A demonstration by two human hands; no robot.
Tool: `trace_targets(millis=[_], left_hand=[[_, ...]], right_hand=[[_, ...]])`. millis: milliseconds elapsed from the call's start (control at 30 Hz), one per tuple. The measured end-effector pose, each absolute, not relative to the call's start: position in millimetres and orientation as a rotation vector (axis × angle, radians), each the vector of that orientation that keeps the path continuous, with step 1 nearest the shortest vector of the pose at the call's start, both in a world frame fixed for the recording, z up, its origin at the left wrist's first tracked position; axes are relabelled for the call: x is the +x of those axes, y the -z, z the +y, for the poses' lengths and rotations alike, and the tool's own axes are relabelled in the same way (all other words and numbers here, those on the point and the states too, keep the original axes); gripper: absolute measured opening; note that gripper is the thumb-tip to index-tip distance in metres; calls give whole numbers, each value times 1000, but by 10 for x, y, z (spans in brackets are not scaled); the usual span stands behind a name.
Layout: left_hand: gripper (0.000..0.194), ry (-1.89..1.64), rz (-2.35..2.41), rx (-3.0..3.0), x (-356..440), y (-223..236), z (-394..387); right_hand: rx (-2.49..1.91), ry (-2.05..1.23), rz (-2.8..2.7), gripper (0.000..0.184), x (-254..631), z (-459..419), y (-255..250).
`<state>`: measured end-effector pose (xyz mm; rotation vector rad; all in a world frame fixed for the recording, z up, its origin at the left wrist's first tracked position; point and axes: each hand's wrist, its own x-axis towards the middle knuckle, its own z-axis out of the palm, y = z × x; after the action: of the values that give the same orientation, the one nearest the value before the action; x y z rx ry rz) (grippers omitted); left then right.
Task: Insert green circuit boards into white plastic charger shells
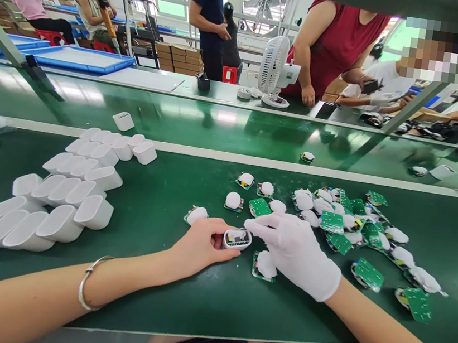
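My bare left hand (198, 246) grips a small white plastic housing (237, 239) on the green table, its open end facing me with a part inside. My right hand (292, 247), in a white glove, presses its pinched fingertips onto the top of that housing. A circuit board with a white foam pad (265, 265) lies just under my right palm. Another one (197, 214) sits just beyond my left hand.
Rows of empty white housings (61, 194) lie on their sides at the left. A heap of green circuit boards with white pads (348, 226) spreads to the right. Beyond runs a conveyor belt (218, 125) carrying a few parts; people work at a far bench beside a small fan (274, 68).
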<state>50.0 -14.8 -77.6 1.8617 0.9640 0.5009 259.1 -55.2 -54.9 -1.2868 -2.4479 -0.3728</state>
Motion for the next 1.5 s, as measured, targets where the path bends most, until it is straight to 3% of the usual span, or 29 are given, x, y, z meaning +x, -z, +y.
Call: trace_targets(millis=[200, 467, 867, 1100, 1333, 1500], left_hand=[[19, -484, 958, 1872, 493, 781, -147], [21, -500, 975, 1905, 489, 790, -155], [24, -552, 983, 1887, 468, 849, -172], [16, -557, 1002, 1906, 476, 826, -168], [15, -554, 1020, 1913, 478, 802, -180], [15, -558, 1018, 1916, 487, 802, -167]], right_hand=[[-1239, 479, -2589, 44, 2551, -535, 511], [-1371, 461, -2465, 50, 2735, -576, 424], [-1361, 562, -2457, 44, 2648, -599, 462], [-1292, 431, -2515, 46, 2616, -549, 498], [-1310, 499, -2395, 55, 2691, -527, 430], [-1270, 377, -2511, 51, 2602, -516, 500]])
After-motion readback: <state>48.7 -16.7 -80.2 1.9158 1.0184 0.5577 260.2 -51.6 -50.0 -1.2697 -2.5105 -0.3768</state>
